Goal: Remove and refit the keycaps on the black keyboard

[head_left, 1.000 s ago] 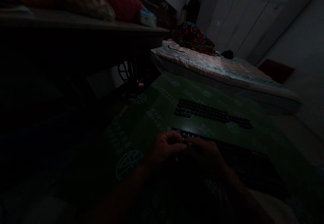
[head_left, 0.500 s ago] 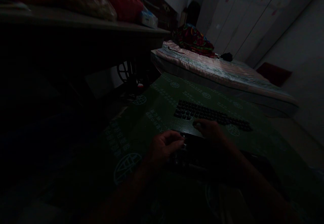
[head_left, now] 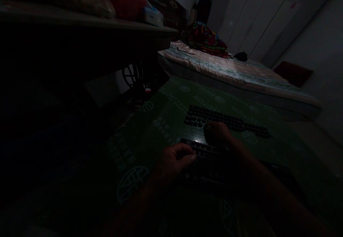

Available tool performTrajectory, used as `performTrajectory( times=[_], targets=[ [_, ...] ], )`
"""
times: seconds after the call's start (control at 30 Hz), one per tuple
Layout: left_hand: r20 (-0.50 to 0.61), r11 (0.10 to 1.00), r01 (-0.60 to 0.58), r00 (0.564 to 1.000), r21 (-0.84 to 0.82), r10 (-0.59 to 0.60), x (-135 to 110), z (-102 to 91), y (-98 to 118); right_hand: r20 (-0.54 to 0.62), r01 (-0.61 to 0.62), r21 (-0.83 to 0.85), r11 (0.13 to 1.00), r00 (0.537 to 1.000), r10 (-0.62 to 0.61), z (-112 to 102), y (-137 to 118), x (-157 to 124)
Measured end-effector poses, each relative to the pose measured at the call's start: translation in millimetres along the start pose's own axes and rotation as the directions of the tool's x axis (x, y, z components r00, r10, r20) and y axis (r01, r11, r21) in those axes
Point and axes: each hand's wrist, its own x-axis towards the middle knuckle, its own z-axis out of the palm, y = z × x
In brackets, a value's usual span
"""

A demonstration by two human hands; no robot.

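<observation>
Entering from below, the right forearm point(head_left: 264, 176) crosses the keyboard point(head_left: 200, 163) and hides its middle; the right end fades into shadow. The keyboard lies on the green table point(head_left: 150, 133), whose near side is lost in darkness. At the keyboard's left end, the left hand point(head_left: 174, 160) sets thumb and forefinger narrowly apart; whether they hold anything cannot be determined. The right hand point(head_left: 218, 135) is positioned between the keyboard and the rows of loose keys point(head_left: 206, 114), masking part of the nearest row. Its fingers curl downward; their tips are too dark to show any grip. At upper left, a red bag point(head_left: 123, 1) is cut off by the top edge. Beyond the table, a bed point(head_left: 227, 65) carries a patterned blanket point(head_left: 202, 38).
</observation>
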Motion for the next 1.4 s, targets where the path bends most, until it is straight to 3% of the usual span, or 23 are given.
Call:
performTrajectory(
  times=[1.07,1.27,1.4],
  targets=[
    [-0.007,1.0,-0.005,1.0,0.026,0.005,1.0,-0.8,-0.5,-0.043,-0.009,0.053,0.999,0.999,0.011,4.0,2.6,0.7],
    [-0.038,0.997,-0.035,0.999,0.073,0.038,0.0,-0.9,1.5,-0.114,-0.028,0.097,0.995,0.993,0.039,-2.0,-1.0,-4.9],
    [-0.013,0.994,-0.063,0.998,0.085,0.064,-1.3,0.6,1.5,-0.202,-0.079,0.118,0.99,0.974,0.102,-16.9,-2.6,-25.8]
  ],
)
